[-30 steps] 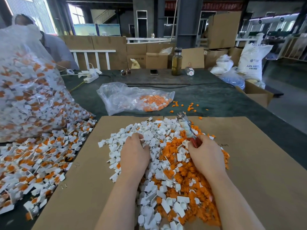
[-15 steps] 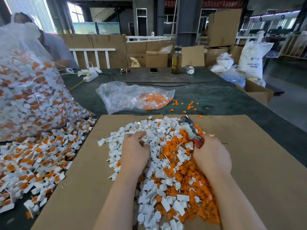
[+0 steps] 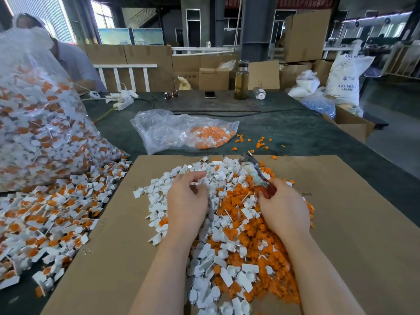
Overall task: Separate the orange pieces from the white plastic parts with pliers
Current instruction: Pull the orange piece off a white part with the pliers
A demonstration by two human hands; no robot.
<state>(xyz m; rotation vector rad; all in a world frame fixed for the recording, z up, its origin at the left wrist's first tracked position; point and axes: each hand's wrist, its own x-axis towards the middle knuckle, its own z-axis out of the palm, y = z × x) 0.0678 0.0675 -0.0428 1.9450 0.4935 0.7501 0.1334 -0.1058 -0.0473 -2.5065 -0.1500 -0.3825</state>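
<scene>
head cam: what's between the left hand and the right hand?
In the head view, a strip of the mixed pile of loose white parts and orange pieces on the cardboard sheet separates the left hand from the right hand, which holds the pliers.

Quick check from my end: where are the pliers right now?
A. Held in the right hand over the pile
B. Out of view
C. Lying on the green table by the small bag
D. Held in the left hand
A: the right hand grips the red handles of the pliers, whose metal nose points away over the mixed pile on the cardboard sheet; the left hand holds no tool.
</scene>
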